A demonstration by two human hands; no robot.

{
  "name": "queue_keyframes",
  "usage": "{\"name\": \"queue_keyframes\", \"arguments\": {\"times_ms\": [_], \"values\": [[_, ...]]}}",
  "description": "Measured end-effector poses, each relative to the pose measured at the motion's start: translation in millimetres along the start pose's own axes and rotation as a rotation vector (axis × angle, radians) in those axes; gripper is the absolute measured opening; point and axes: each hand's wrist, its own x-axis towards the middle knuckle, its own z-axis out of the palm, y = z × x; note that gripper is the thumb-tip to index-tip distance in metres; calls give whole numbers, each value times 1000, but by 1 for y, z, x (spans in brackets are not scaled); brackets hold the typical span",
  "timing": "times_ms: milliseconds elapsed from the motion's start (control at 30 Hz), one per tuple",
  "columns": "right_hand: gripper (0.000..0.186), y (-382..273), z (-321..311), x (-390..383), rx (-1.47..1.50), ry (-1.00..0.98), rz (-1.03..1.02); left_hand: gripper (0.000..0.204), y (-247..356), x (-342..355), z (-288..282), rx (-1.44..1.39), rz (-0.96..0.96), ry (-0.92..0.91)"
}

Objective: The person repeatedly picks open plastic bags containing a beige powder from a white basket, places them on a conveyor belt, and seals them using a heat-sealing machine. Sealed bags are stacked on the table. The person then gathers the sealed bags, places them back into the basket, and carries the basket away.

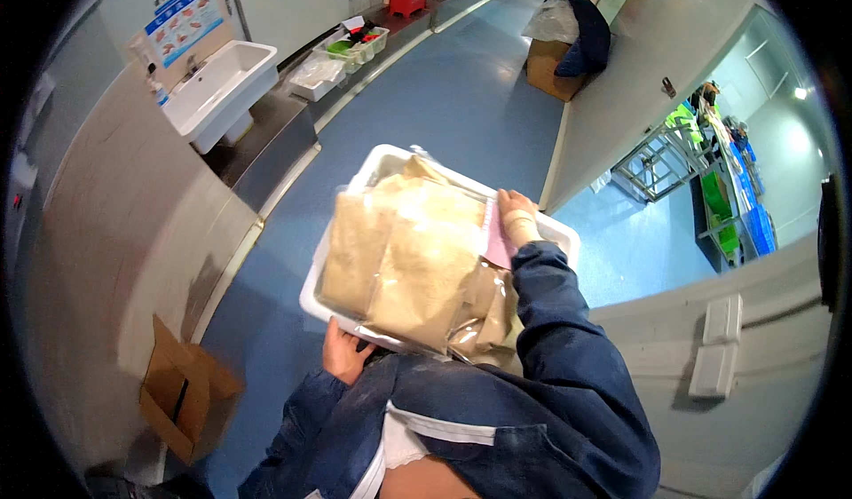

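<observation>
In front of my body I carry a white plastic bin (312, 297), tilted a little. Several clear bags of flat tan pieces (424, 264) fill it and rise above its rim. A pink sheet (499, 237) lies at their right side. My left hand (344, 353) holds the bin's near left edge from below, its thumb up on the side and the other fingers partly hidden underneath. Reaching across the load, my right hand (517, 217) is closed over the far right rim beside the pink sheet; its fingertips are hard to make out.
Blue floor (435, 91) runs ahead as a corridor. On the left are a white sink (222, 86), small trays (351, 51) and an open cardboard box (188, 388). At right, a doorway shows a metal rack (657, 162); a box with dark cloth (568, 51) stands farther along.
</observation>
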Motion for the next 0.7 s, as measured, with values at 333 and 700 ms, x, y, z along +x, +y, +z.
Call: {"name": "queue_keyframes", "arguments": {"times_ms": [333,700], "values": [[49,-62,-92,18,131,-6,820,36,267,148,69,365,-374,-147],[47,-13,-97,197,62,83,885,31,318,343,241,514,-531,-177]]}}
